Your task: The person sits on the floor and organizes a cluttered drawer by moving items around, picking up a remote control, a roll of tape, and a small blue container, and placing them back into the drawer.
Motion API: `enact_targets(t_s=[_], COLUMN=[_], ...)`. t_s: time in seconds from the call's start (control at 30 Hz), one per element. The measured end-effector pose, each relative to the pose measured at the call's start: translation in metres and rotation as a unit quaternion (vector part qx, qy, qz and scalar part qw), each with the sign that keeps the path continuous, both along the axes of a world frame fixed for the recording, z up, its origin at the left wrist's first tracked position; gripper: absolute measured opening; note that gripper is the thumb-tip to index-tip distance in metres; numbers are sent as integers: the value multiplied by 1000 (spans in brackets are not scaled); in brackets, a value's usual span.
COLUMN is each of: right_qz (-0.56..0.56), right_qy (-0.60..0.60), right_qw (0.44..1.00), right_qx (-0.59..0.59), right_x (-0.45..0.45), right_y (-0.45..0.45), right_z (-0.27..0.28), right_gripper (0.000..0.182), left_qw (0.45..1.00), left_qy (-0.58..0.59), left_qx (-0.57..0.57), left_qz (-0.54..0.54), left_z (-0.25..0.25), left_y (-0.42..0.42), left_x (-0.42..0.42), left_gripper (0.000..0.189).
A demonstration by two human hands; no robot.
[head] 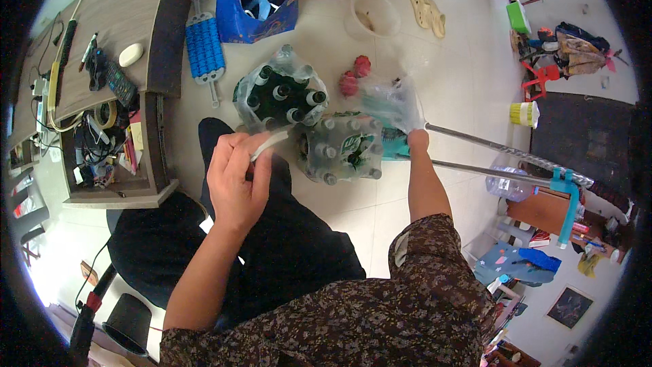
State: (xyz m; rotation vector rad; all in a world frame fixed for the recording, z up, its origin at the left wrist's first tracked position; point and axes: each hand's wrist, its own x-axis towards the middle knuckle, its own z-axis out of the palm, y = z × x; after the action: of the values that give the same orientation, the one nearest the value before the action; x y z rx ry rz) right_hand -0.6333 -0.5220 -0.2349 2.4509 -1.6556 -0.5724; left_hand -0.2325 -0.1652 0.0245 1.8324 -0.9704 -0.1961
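Between the thumb and fingers of my left hand [239, 178] is a thin white strip [270, 142], raised above my dark-clothed lap. My right hand [418, 140] reaches out to the right and grips the edge of a clear plastic bag [395, 104] on the floor cart. Two packs stand on the floor before me: a plastic-wrapped pack of green glass bottles [281, 93] and, just right of it, a wrapped pack of clear-topped bottles [341, 148]. Two pink-red round objects [355, 76] lie beyond them.
An open drawer [114, 201] full of cables and tape juts from the desk at left. A blue bag [239, 25], a translucent bucket [374, 12] and clogs [427, 12] stand farther off. The cart's metal handle [489, 142] extends rightward, near a large water bottle [504, 183].
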Motion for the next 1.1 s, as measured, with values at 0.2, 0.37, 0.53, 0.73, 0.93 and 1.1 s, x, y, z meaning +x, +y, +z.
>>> enact_targets(t_s=[0.2,0.37,0.53,0.73,0.93,1.1], right_qz=[-112,-209,-458,-586,-519,-461], right_qy=[-106,-360,-745,-750,-802,-818], right_qw=[988,886,451,148,179,246], right_qx=[15,-202,178,268,235,240], right_x=[21,66,146,244,302,320], right_y=[38,8,-36,-82,-171,-204], right_z=[24,41,67,70,49,24], right_gripper=[23,23,18,25,51,81], left_qw=[1000,999,1000,1000,999,996], left_qy=[-19,34,27,-14,-23,-66], left_qx=[14,19,9,0,14,22], left_qz=[-3,3,7,21,-25,-56], left_z=[0,5,7,1,-8,-12], left_y=[-2,-5,-10,-9,-5,-13], left_x=[0,-6,-9,-11,-7,2], left_gripper=[20,17,17,20,21,28])
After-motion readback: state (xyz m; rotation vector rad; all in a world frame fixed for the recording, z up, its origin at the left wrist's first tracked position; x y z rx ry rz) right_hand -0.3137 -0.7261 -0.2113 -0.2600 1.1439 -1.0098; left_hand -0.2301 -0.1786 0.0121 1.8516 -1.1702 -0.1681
